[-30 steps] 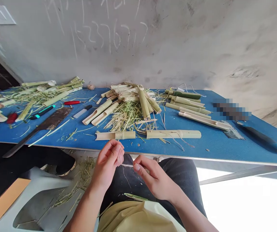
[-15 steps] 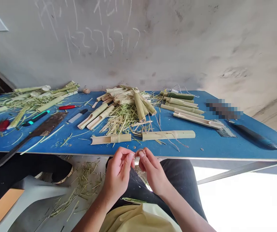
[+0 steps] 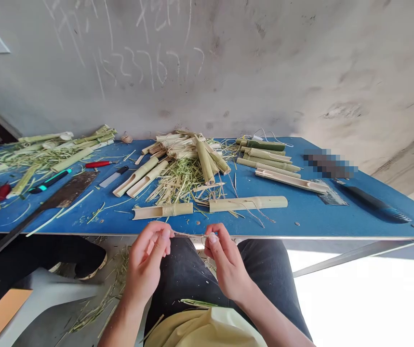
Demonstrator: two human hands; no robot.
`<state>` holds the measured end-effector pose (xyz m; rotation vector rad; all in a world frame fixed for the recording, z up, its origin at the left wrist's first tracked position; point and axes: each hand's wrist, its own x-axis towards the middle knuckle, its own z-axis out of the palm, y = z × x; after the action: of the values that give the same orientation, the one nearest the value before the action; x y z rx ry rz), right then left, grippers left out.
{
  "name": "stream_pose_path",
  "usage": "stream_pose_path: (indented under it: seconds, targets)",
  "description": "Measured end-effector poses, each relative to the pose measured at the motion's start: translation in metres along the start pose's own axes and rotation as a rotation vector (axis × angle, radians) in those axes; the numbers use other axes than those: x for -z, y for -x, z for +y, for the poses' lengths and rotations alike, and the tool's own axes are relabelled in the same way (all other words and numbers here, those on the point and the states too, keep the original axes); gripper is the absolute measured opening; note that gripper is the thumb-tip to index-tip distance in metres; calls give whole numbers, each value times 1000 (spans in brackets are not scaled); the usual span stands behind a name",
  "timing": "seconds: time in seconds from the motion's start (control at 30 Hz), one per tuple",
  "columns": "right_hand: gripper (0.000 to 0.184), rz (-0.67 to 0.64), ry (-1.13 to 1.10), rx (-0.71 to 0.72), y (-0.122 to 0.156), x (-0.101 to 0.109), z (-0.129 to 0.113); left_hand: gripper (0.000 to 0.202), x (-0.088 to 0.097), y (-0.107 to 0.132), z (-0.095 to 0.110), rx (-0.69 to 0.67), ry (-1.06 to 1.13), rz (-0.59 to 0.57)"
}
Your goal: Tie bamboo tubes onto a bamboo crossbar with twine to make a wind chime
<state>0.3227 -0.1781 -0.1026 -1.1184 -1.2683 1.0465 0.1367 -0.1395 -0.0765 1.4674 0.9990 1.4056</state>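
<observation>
Grip: left hand point(image 3: 144, 260) and right hand point(image 3: 226, 262) raised close together just off the table edge, thumb and forefinger of each pinched closed on opposite ends of a thin pale fibre strand point(image 3: 190, 235), the other fingers loosely curled; neither hand holds anything else.

Strand: pulled nearly straight between the hands, above the lap and in front of the table edge, not touching the table; looks twisted and frayed near the left-hand end, too fine to tell more.

Rest: grey scratched concrete wall point(image 3: 264, 72) beyond a long blue tabletop point(image 3: 337, 217). Dark denim jeans point(image 3: 178, 270) and a pale yellow cloth point(image 3: 207, 330) on the lap; white plastic stool point(image 3: 47, 289) at lower left.

Things: heap of pale green bamboo shavings point(image 3: 178, 183) mid-table; two long split pale-green bamboo tubes point(image 3: 248, 204) point(image 3: 162, 210) nearest the hands; broad dark rusty cleaver point(image 3: 67, 193) at left; dark-handled knife point(image 3: 369, 202) at right; red-handled craft knife point(image 3: 96, 164); small tan ball of twine point(image 3: 126, 139) by the wall.
</observation>
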Motion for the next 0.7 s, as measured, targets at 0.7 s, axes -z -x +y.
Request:
stream_pose_path:
  seconds: [0.7]
  targets:
    - [37, -491, 1010, 258, -38, 21, -71, 37, 25, 4, 43, -340, -464, -320]
